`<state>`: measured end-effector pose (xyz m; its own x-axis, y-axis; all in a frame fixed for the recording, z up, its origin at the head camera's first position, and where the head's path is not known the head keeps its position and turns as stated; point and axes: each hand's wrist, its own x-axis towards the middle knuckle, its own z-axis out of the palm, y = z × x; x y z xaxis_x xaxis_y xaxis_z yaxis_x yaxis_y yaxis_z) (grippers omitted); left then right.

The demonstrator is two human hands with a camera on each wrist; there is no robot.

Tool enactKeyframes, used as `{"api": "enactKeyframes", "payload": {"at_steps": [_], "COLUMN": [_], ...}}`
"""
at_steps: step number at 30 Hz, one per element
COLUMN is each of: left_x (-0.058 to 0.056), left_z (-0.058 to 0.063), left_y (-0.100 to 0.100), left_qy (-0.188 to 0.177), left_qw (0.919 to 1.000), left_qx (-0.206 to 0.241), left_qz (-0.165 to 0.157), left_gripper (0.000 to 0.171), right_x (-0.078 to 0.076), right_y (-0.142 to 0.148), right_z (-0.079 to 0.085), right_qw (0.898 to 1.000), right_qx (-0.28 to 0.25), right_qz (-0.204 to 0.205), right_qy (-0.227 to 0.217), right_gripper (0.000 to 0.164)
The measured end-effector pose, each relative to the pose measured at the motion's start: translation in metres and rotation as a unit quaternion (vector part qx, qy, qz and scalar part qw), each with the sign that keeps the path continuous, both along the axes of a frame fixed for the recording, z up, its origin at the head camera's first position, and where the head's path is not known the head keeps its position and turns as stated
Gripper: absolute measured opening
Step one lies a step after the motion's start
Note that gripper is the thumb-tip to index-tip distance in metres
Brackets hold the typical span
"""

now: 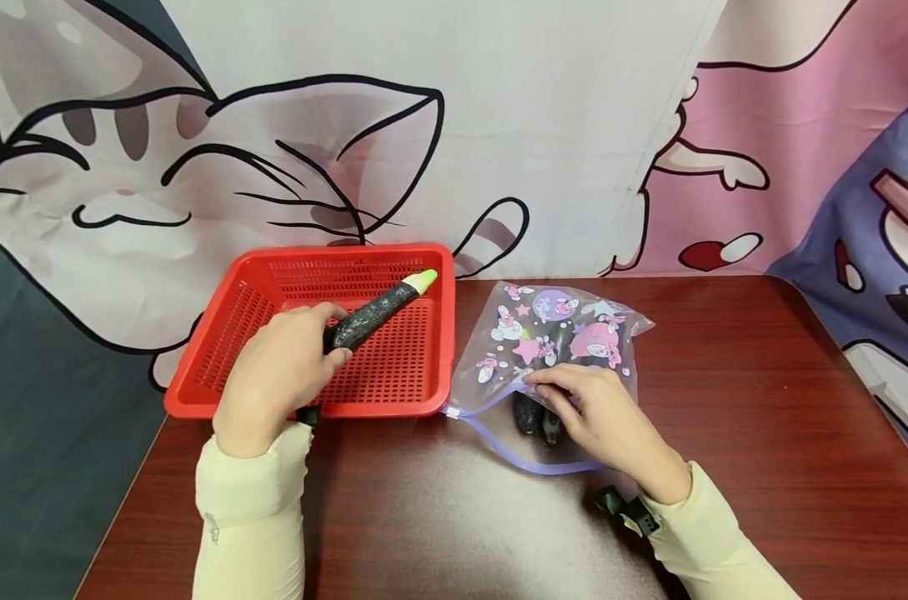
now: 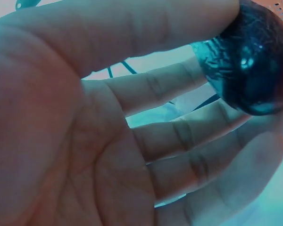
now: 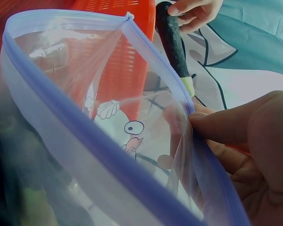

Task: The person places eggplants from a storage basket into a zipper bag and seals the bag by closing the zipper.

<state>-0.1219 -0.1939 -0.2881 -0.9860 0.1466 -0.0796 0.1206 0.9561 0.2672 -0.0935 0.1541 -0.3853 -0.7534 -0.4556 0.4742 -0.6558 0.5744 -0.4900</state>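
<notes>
Over the red basket (image 1: 424,404), my left hand (image 1: 270,375) holds a long black eggplant (image 1: 371,318) between thumb and fingers, its light green end tilted up to the right. The eggplant's dark, glossy rounded end (image 2: 254,61) shows in the left wrist view. On the right, my right hand (image 1: 604,421) pinches the upper edge of a clear zip bag (image 1: 491,337) with cartoon prints. Its purple zip strip (image 3: 85,122) gapes wide. Dark rounded ends of similar pieces (image 1: 529,414) lie inside the bag, partly covered by the prints and my fingers.
The basket has perforated walls and stands at the table's back left, with the bag's zip corner close beside it. Behind the dark red wooden table (image 1: 739,400) hangs a cartoon-printed cloth (image 1: 574,125). A black strap (image 1: 626,508) sits at my right wrist.
</notes>
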Motion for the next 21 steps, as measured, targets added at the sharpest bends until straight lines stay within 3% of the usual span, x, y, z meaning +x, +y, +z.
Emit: {"api": "enactKeyframes", "payload": {"at_steps": [9,21], "left_x": [0.018,0.044], "left_z": [-0.004,-0.005], "left_y": [0.005,0.019], "left_qy": [0.04,0.084], "left_qw": [0.9978,0.9941], "left_qx": [0.052,0.068], "left_qz": [0.002,0.003], "left_gripper": [0.044,0.047], "right_x": [0.001,0.0], "right_y": [0.0,-0.001], "right_z": [-0.001,-0.001], "right_qw": [1.0,1.0], "right_qx": [-0.002,-0.002], "right_qz": [-0.001,-0.001], "right_qy": [0.001,0.0], "right_gripper": [0.021,0.022]}}
